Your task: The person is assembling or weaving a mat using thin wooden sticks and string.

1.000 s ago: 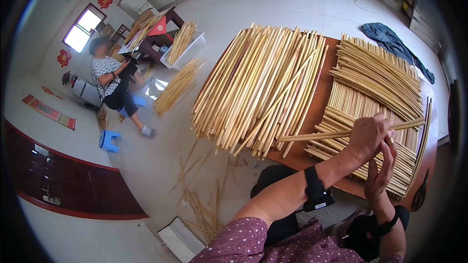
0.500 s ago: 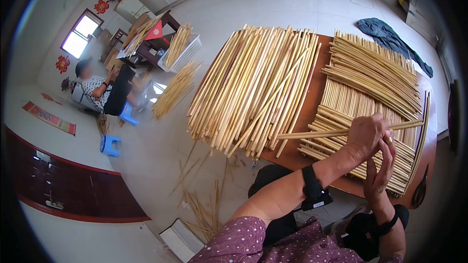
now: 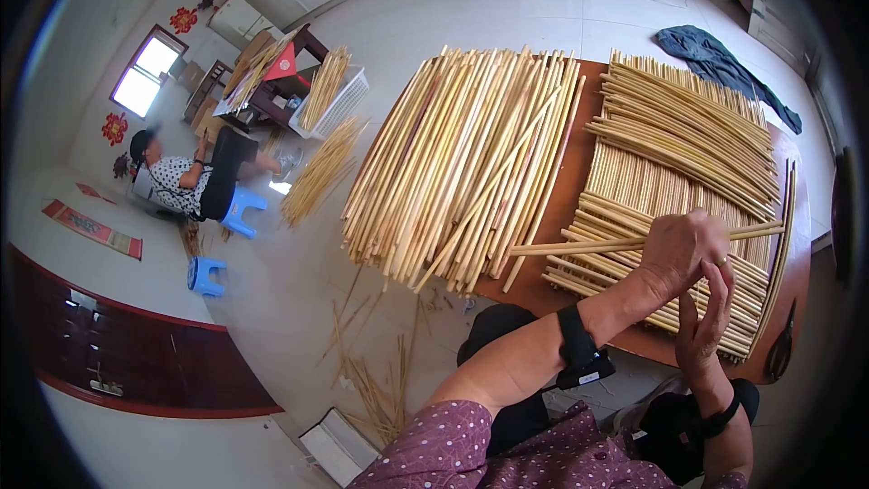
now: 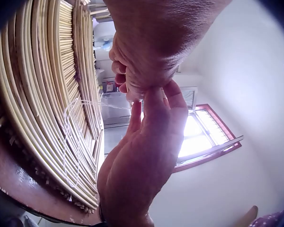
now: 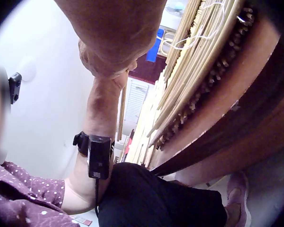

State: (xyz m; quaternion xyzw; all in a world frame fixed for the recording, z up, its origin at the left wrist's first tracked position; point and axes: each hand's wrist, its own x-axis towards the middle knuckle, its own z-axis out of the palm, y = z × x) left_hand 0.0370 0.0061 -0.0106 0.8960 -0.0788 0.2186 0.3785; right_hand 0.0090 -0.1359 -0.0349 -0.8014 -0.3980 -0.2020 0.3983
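In the head view my left hand grips a pair of long pale stalks, held crosswise over a mat of stalks. The right hand comes up from below, its raised fingers meeting the left hand. From the left wrist, the thumb and fingers of the right hand reach up against the left hand, which hides their tips. A thin white string loops over the mat and runs toward those fingertips; whether they pinch it I cannot tell. Two loose stalks lie along the mat's right end.
A large heap of stalks covers the left of the brown table. Black scissors lie at its near right corner. Dark cloth lies beyond. Stalk scraps litter the floor. Another person sits at the back left.
The head view has shifted slightly, so the table sits further left. Both hands keep nearly the same pose around the stalks. The seated person in the background has leaned back.
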